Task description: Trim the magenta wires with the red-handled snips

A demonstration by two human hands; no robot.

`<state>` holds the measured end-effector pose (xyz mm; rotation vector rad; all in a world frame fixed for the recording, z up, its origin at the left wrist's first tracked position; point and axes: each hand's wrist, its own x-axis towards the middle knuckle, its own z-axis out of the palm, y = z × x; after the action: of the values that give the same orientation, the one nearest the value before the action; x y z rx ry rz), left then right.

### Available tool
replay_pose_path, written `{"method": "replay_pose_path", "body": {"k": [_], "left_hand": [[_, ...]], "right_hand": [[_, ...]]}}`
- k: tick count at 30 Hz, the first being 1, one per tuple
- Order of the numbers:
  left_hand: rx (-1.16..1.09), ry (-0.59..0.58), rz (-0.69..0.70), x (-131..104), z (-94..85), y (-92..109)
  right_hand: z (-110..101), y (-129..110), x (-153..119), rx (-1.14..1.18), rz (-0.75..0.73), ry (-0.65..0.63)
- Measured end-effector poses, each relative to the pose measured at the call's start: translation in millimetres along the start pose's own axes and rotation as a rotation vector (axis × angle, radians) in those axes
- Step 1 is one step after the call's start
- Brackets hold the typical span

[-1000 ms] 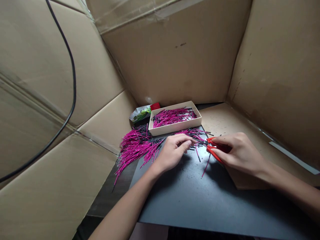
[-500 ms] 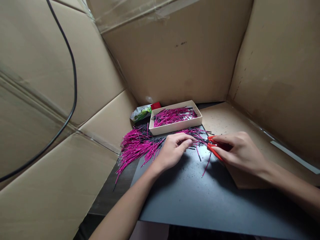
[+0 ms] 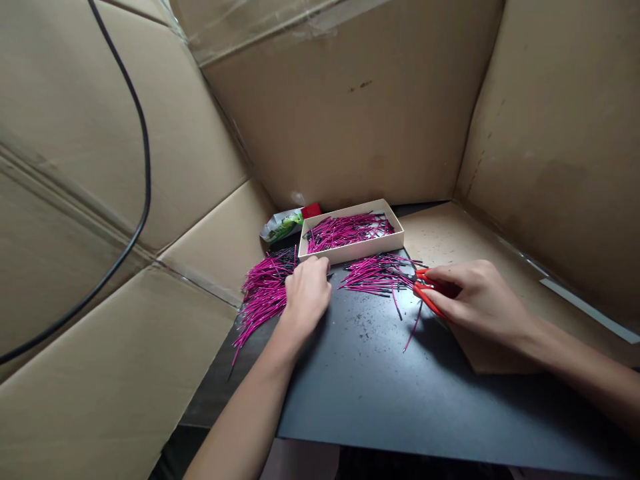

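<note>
My right hand is wrapped round red-handled pliers. Their dark jaws point left, over the edge of a pile of short magenta wires with black ends. At the right edge of the larger wire pile, just in front of the box, is my left hand. Its fingers are curled down and mostly hidden behind its back, so what they hold cannot be made out. Two loose wires lie apart below the pliers, one of them a magenta wire.
A shallow cream box full of similar wires stands behind the piles. Beside it lies a green-and-white packet. Dark crumbs dot the grey work surface. Cardboard walls enclose the back and sides; a black cable hangs at left.
My left hand has moved left from the pliers' jaws to the larger wire pile, uncovering the smaller pile and the crumbs. My right hand and the pliers stay nearly in place.
</note>
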<state>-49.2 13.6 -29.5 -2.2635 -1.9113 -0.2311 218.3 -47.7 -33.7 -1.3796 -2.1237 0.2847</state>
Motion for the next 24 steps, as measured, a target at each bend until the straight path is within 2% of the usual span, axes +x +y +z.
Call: {"method": "replay_pose_path", "body": {"k": [4,8,13,15,18,24], "left_hand": [[-0.055,0.046,0.096,0,1.2,5],[-0.101,-0.025,0.107,0,4.1,16],[-0.356,-0.068,0.514,-6,6.5,31],[-0.373,-0.111,0.607,-9,6.8,35],[-0.343,-0.151,0.630,-11,7.7,39],[-0.300,-0.143,0.612,-11,11.1,41]], "right_hand": [[1,1,0,0.008,-0.005,-0.002],[1,1,0,0.004,-0.021,0.016],[0,0,0,0.003,-0.027,0.025],[-1,0,0,0.007,-0.023,0.026],[0,-1,0,0.011,-0.022,0.027],[1,-1,-1,0.010,-0.026,0.035]]}}
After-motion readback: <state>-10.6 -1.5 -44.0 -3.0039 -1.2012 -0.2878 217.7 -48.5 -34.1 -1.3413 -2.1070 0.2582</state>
